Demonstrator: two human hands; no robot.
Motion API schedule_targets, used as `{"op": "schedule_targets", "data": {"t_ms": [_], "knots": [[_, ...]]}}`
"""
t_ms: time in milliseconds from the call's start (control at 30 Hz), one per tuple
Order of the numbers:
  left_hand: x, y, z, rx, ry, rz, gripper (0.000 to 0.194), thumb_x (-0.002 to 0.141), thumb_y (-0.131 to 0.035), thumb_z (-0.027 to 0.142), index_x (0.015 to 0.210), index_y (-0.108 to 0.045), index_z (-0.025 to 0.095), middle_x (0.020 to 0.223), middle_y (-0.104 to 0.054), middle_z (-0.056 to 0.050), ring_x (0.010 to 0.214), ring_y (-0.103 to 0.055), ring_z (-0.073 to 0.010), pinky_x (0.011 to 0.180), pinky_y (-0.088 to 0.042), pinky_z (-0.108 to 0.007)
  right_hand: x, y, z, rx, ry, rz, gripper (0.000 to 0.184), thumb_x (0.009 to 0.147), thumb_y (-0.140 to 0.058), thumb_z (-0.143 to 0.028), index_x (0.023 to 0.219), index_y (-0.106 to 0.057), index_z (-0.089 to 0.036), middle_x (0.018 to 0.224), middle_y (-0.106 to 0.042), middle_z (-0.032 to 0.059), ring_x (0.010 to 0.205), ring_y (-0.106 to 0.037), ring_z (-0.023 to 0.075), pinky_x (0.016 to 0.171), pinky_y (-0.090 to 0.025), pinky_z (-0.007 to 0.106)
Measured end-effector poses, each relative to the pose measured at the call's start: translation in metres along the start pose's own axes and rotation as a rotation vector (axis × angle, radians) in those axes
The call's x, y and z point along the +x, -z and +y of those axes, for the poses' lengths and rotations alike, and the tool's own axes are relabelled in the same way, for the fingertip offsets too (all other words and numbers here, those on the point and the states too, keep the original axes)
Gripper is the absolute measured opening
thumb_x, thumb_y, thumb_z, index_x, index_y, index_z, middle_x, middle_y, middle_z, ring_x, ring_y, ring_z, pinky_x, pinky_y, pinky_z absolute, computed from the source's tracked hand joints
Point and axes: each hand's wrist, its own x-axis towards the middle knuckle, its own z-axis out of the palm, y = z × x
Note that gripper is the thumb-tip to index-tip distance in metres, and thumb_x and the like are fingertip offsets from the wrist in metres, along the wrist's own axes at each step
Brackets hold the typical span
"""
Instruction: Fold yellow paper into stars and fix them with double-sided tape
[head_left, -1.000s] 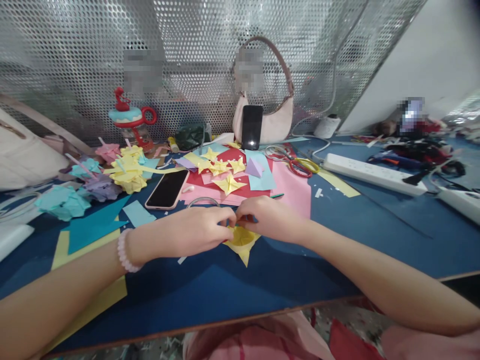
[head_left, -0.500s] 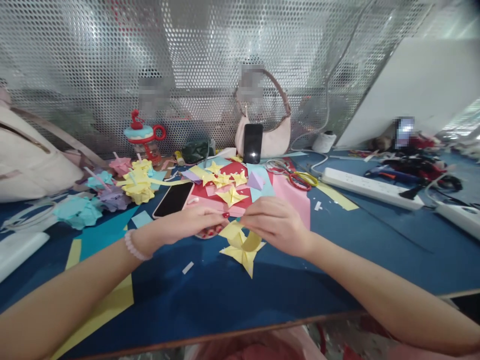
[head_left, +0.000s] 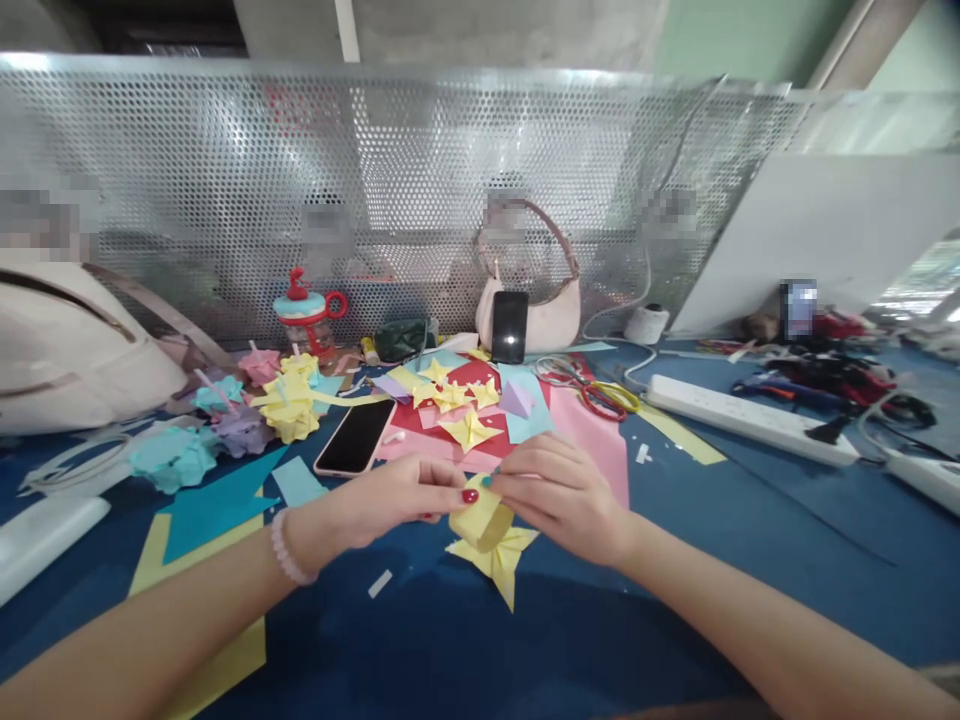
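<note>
Between my hands is a yellow paper strip, bent round into a loop. My left hand pinches its left edge between thumb and finger. From the other side, my right hand grips the upper right of the strip with bunched fingertips. Right below the loop lies a yellow paper star with folded points, partly covered by it; I cannot tell whether the two touch. Beyond my hands, another yellow folded star and several smaller ones rest on red and pink paper.
Left of the stars lies a phone; another phone leans on a pink handbag. Scissors sit to the right, near a white power strip. Paper flowers and a red-handled cup stand at left.
The camera view has tilted up, so things sit lower in the picture. My left thumb has come onto the yellow strip, which is now curled into a rounder loop.
</note>
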Motion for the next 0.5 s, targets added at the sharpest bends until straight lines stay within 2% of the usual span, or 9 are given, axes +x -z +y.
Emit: {"op": "schedule_targets", "data": {"t_ms": [200,433,500], "knots": [[0.003,0.0,-0.005,-0.022,0.01,0.053,0.024,0.071,-0.063,0.036,0.071,-0.058,0.013,0.062,-0.043,0.004,0.054,-0.033,-0.0063,0.049,-0.024,-0.02,-0.002,-0.002,0.001,0.013,-0.025,-0.014,0.014,0.085,-0.048,-0.013,0.087,-0.062,-0.015,0.079,-0.066,0.0067,0.07,-0.058,0.0139,0.062,-0.046,0.029],[0.009,-0.006,-0.012,-0.247,0.058,0.136,0.027,0.07,-0.063,0.039,0.066,-0.048,0.016,0.065,-0.042,0.002,0.057,-0.039,-0.0078,0.051,-0.036,-0.019,-0.005,-0.003,0.003,-0.008,-0.037,0.013,0.016,0.086,-0.047,-0.013,0.088,-0.063,-0.015,0.079,-0.067,0.0068,0.069,-0.058,0.0146,0.06,-0.045,0.029],[0.01,-0.008,-0.015,-0.138,0.016,0.125,0.024,0.076,-0.054,0.038,0.067,-0.046,0.017,0.067,-0.042,0.001,0.058,-0.043,-0.009,0.052,-0.039,-0.02,-0.005,-0.002,0.002,0.0,-0.028,0.017,0.016,0.086,-0.047,-0.013,0.087,-0.063,-0.014,0.079,-0.067,0.0071,0.069,-0.058,0.0147,0.059,-0.045,0.029]]}}
